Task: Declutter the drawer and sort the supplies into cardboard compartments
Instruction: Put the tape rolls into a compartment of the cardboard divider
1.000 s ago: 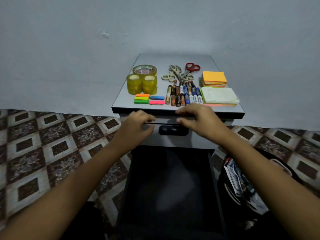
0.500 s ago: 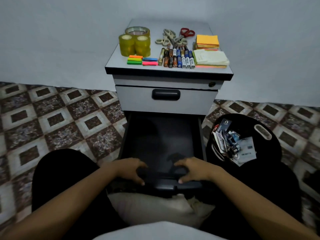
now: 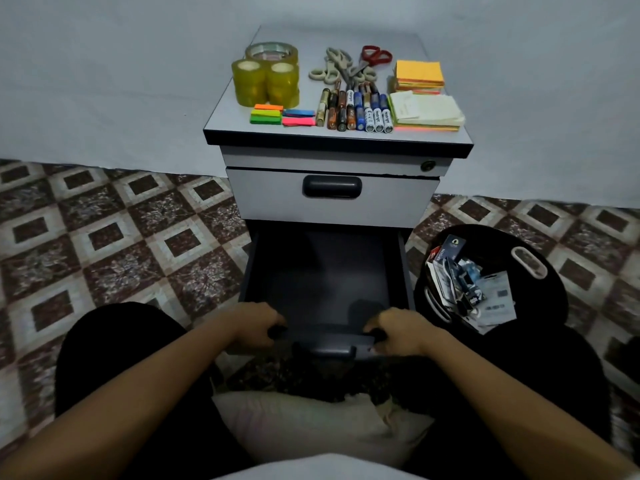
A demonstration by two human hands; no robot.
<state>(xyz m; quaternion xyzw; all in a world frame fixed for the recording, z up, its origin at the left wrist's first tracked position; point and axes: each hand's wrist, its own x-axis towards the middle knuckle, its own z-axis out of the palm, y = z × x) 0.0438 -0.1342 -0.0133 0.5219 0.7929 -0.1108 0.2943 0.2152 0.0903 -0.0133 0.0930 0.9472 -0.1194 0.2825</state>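
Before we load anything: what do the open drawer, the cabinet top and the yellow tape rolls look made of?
Open drawer: likely painted sheet metal, dark and matte, with thin straight walls. Cabinet top: probably laminated board, smooth pale grey with a black edge band. Tape rolls: glossy, see-through yellowish plastic film wound on pale cores, possibly cardboard.

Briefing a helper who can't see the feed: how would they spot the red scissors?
Start on top of the grey cabinet, back row, between the tape rolls and the orange sticky notes. Of the crossed pairs there, only the red scissors have red handles; the others are beige.
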